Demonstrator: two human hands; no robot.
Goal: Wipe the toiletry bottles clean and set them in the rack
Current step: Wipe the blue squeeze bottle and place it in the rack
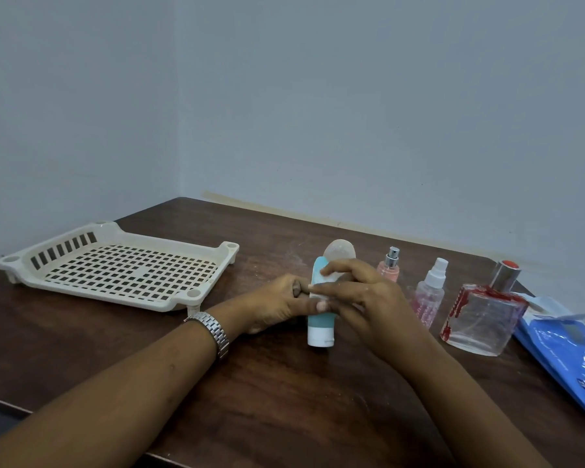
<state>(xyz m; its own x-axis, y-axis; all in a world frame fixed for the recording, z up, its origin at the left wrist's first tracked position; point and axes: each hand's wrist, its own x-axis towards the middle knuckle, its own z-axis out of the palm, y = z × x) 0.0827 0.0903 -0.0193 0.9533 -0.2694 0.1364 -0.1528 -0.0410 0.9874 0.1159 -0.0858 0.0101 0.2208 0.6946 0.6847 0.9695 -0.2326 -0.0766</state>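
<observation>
A teal tube (318, 320) with a white cap stands cap-down near the middle of the table. My left hand (277, 305) grips its middle from the left. My right hand (362, 298) reaches over from the right, its fingers and thumb wrapped across the tube's upper part. Whether a wipe lies under those fingers cannot be told. Right behind the tube a translucent rounded tube (339, 253) stands upright. The cream perforated rack (179, 300) sits at the left with nothing in it.
Right of my hands stand a small pink spray bottle (389, 268), a clear spray bottle with a pink label (429, 297) and a square glass perfume bottle (483, 320) with red marks. A blue pack of wipes (568, 349) lies at the table's right edge. Walls close behind.
</observation>
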